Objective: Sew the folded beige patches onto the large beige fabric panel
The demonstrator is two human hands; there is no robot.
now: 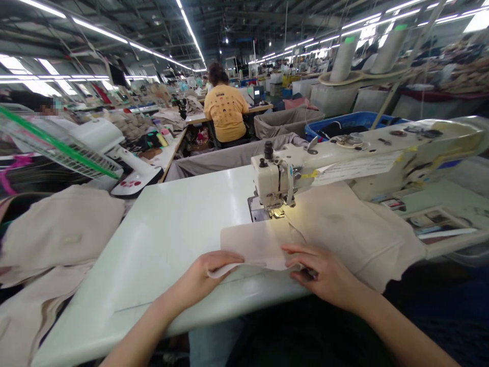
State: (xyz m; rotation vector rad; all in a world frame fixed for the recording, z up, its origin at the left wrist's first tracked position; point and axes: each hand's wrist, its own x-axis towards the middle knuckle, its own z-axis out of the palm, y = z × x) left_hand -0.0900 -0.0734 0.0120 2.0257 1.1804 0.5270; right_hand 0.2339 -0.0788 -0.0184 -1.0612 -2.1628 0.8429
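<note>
A beige fabric piece lies in front of the sewing machine, its far edge close to the lit presser foot. My left hand is closed on the near left edge of this piece, which curls up beside the thumb. At its near right edge, my right hand pinches the cloth between thumb and fingers. A larger beige cloth spreads under the machine arm to the right; whether it joins the smaller piece is unclear.
Beige fabric pieces are heaped left of the pale worktable. A white fan stands beyond them. An open tray of small tools sits at right. Thread cones rise behind the machine. A person in a yellow shirt sits ahead.
</note>
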